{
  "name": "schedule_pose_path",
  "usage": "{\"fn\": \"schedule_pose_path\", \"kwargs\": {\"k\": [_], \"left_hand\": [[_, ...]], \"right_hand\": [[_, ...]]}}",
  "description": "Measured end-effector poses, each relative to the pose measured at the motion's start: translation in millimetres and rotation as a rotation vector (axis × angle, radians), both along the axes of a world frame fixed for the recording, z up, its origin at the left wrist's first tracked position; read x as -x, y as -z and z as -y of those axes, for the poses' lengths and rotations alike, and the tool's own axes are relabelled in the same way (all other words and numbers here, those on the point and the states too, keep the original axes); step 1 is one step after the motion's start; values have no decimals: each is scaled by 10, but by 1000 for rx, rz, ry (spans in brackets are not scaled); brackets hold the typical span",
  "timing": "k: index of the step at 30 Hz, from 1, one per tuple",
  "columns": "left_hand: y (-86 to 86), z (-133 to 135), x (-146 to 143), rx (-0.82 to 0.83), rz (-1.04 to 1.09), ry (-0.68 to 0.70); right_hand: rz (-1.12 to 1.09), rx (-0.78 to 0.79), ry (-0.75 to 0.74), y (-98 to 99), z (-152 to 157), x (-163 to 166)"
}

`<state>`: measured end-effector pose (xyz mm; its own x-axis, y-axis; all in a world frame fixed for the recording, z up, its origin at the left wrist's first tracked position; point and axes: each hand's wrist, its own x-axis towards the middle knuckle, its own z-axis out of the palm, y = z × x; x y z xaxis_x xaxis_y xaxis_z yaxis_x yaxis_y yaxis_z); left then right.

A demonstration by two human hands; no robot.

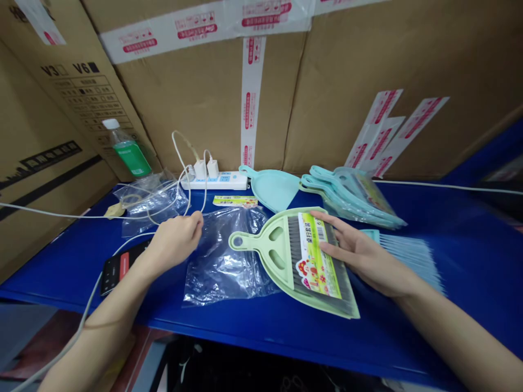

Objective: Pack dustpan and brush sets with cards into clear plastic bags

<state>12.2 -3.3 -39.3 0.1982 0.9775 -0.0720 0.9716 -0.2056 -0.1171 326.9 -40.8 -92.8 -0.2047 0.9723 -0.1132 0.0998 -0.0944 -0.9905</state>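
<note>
A light green dustpan point(273, 231) with a grey-bristled hand brush point(293, 245) lying in it is under my right hand point(355, 253). A printed card label point(321, 261) sits over the bristles, and my right fingers grip the set at its right side; the undersides of those fingers are hidden. My left hand point(177, 237) is closed at the upper left edge of a clear plastic bag point(229, 267), pinching it. The bag lies flat on the blue tabletop point(171, 305), partly behind the green handle.
Behind are a blue dustpan point(274, 188), bagged blue sets point(351, 198), a loose card point(236, 201) and a power strip point(229, 180) with cables. Blue bristles point(412, 258) show at right. A phone point(122, 267), crumpled plastic point(157, 201) and bottle point(131, 155) stand left. Cardboard boxes point(196, 103) wall the back.
</note>
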Motion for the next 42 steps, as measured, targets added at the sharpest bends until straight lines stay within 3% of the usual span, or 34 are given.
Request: {"fn": "schedule_pose_path", "kwargs": {"k": [3,6,19,25,31,42], "left_hand": [[17,5,29,58,-85,-48],[49,18,39,88,-34,-42],[214,17,80,173,613,231],[299,30,-30,149,745,257],[329,12,-69,109,918,193],[418,-32,-71,65,876,231]], "right_hand": [[-17,22,-1,1,-3,0],[-21,41,7,-3,-4,1],[-37,19,1,26,-8,10],[-43,-7,-22,100,-17,43],[-91,6,-37,164,-36,97],[-75,-20,-62,182,-38,186]]}}
